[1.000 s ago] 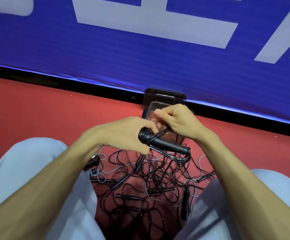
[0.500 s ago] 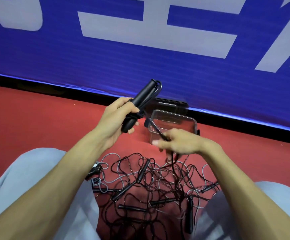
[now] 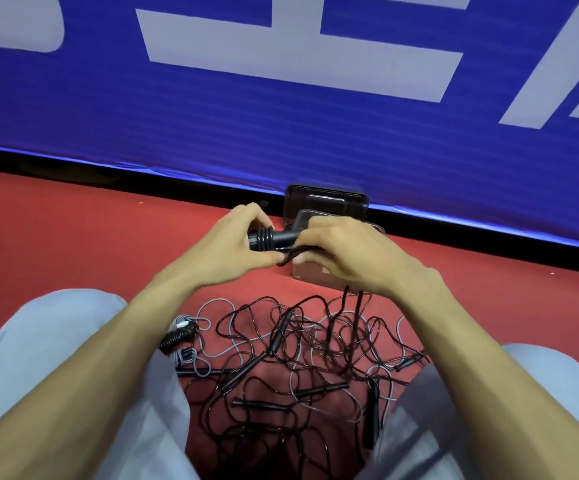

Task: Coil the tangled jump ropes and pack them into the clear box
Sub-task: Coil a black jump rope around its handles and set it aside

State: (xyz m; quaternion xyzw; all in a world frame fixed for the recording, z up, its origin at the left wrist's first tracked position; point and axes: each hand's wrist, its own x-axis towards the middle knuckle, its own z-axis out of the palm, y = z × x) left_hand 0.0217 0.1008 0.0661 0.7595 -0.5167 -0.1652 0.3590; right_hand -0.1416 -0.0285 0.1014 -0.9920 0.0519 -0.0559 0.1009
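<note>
Tangled black and grey jump ropes [image 3: 298, 368] lie on the red floor [image 3: 73, 237] between the person's grey-trousered knees. Above the heap, the left hand [image 3: 232, 247] curls its fingers round the ribbed end of a black rope handle [image 3: 277, 238], held level. The right hand [image 3: 347, 251], just beside it, pinches the black cord [image 3: 291, 255]. Behind both hands, the clear plastic box [image 3: 303, 276] sits near the floor's far edge, with a dark lid [image 3: 326, 200] just behind it, below the blue banner [image 3: 281, 116].
</note>
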